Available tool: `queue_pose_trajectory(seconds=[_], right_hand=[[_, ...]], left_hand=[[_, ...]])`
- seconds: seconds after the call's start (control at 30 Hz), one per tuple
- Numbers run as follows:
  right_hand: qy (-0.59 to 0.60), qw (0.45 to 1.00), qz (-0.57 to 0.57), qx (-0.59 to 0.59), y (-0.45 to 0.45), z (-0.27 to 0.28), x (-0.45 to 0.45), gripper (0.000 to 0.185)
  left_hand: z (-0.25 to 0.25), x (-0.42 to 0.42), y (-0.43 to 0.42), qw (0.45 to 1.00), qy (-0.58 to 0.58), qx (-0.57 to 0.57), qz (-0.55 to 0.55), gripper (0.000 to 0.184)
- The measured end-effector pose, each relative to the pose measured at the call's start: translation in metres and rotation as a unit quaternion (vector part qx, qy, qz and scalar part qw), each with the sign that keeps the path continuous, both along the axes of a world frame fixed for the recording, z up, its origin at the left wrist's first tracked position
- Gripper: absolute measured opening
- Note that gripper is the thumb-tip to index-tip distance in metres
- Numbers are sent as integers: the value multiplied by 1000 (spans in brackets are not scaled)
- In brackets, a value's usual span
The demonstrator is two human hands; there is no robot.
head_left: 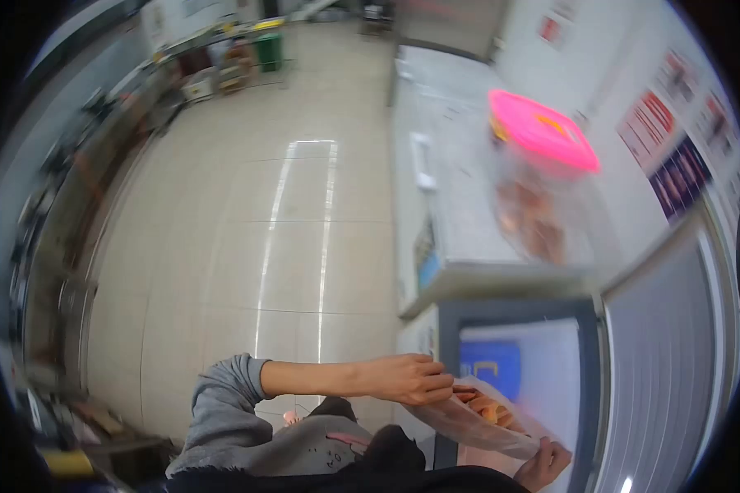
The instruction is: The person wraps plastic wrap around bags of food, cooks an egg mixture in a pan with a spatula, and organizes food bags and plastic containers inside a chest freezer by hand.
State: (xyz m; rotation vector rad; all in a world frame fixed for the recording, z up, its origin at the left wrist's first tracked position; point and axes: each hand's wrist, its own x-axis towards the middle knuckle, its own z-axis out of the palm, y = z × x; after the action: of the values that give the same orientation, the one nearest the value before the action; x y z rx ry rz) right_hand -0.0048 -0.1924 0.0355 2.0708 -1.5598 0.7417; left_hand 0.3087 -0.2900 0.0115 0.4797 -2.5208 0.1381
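Observation:
My left hand (415, 380) reaches in from the left with its fingers closed on one end of a clear plastic bag (456, 423). My right hand (544, 466) grips the other end, lower right. The bag's mouth gapes between them, showing orange-brown food pieces (489, 409) whose kind I cannot make out. Both hands and the bag are over an open chest freezer (518, 309). Inside the freezer, beyond the bag, is a blue item (497, 361) with a yellow mark. The bag hides part of the freezer's inside.
The freezer's raised lid (662, 345) stands at the right. On a closed white freezer (464, 181) ahead sit a clear container with a pink lid (543, 127) and blurred brown pieces in clear plastic (534, 218). Tiled floor (222, 214) and a cluttered counter (66, 205) lie to the left.

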Motion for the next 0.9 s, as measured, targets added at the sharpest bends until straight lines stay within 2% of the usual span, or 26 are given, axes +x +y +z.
queue_pose_trajectory(seconds=[0.03,0.07,0.17,0.23,0.3,0.37,0.43,0.47,0.5,0.57,0.63,0.67,0.73,0.83,0.9], right_hand=[[-12,999,32,-7,-9,-11,29,30],[-24,998,64,-15,-22,1,57,32],[-80,985,156,6,-86,-21,104,35],[-43,979,200,3,-127,-33,152,36],[-71,979,184,49,-160,-41,176,18],[-88,978,178,65,-198,-40,210,16],[-108,973,186,80,-238,-41,248,14],[-165,961,191,113,-271,-53,254,13],[-219,946,191,142,-294,-59,268,13],[-251,927,224,166,-342,-80,298,11],[-194,924,259,202,-395,-95,328,20],[-232,898,277,251,-426,-113,338,21],[-228,883,324,252,-479,-117,377,20],[-162,865,420,221,-553,-125,423,19],[-187,868,390,244,-590,-119,461,13]], left_hand=[[-7,35,11,999,0,-5,38,13],[10,66,18,999,-1,-1,51,14],[19,133,6,995,-20,13,100,15],[13,187,-8,989,-28,-3,143,17],[16,206,-25,984,-29,-6,173,18],[15,226,-56,978,-28,3,208,19],[20,251,-86,973,-37,81,214,24],[18,255,-111,952,-16,227,206,21],[15,269,-125,948,-16,227,222,21],[2,296,-156,906,129,373,155,15],[-19,320,-187,886,175,392,175,14],[-27,330,-201,868,210,415,172,14],[-35,346,-224,849,242,411,228,12],[-41,370,-256,822,282,398,294,11],[-46,384,-285,809,302,383,327,10]])
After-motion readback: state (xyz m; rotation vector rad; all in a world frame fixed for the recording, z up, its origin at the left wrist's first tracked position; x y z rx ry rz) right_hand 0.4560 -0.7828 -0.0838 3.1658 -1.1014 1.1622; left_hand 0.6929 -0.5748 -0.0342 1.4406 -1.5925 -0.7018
